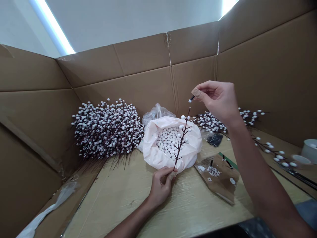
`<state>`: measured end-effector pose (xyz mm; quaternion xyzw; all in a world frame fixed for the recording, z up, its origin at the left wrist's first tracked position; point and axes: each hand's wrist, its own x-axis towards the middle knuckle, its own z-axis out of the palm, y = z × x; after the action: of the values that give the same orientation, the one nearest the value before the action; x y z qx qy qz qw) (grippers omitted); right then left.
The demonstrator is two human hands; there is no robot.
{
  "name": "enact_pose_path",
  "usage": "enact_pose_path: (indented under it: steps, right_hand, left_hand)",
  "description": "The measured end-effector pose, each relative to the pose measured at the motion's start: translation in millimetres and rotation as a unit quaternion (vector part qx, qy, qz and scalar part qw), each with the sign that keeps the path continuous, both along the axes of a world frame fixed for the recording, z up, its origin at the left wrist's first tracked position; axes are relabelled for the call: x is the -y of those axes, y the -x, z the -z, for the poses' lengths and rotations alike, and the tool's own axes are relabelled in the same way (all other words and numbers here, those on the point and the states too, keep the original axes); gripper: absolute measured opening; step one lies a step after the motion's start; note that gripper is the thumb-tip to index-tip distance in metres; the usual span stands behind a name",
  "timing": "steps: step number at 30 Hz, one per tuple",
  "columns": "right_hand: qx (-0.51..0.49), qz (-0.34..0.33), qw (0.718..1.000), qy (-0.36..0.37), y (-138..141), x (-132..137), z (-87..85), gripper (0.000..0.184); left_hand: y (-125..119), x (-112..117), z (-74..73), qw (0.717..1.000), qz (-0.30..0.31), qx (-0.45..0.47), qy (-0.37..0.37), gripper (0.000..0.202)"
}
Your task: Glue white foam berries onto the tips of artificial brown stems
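My left hand [161, 185] pinches the lower end of a dark brown artificial berry twig [182, 140], which leans up to the right. A few white balls sit on its upper side stems, while other stems are bare. Above the twig's tip, my right hand [219, 99] grips a short black stick [192, 98] with a white blob on its end. The blob and the tip are slightly apart. Behind the twig stands an open whitish plastic bag [150, 145] with many white foam balls [167, 140] inside. A finger and thumb show tan tape.
At the left back lies a large pile of white-berry twigs [106, 129]. More berry twigs [210, 121] lie at the right back. A brown board [223, 190] with white smears and black sticks lies right of the bag. Cardboard walls [146, 89] enclose the table; a tape roll [301, 160] is far right.
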<state>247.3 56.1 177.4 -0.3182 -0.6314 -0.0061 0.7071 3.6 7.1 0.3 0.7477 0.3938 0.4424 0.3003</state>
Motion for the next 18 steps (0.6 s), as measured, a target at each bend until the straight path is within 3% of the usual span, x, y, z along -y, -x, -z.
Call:
enact_pose_path:
  steps: [4,7,10,14,18]
  right_hand:
    - [-0.031,0.012,0.999,-0.010,-8,29,1.2,0.005]
    - [-0.031,0.025,0.998,0.043,-26,52,20.3,0.006]
    - [0.011,0.026,0.984,0.176,-49,73,57.3,0.009]
    - [0.062,0.013,0.927,0.369,-76,102,118.1,0.021]
    - [0.033,0.021,0.895,0.444,-88,124,170.1,0.032]
  left_hand:
    - [0,-1,-0.9,1.000,-0.005,0.011,0.008,0.022]
    - [-2,-4,-0.5,0.999,-0.010,0.024,0.020,0.021]
    - [-4,-7,1.1,0.999,-0.006,0.038,0.032,0.020]
    - [-6,-8,0.9,0.997,-0.008,0.052,0.050,0.021]
    - [-6,-4,-2.5,0.997,-0.005,0.046,0.058,0.024]
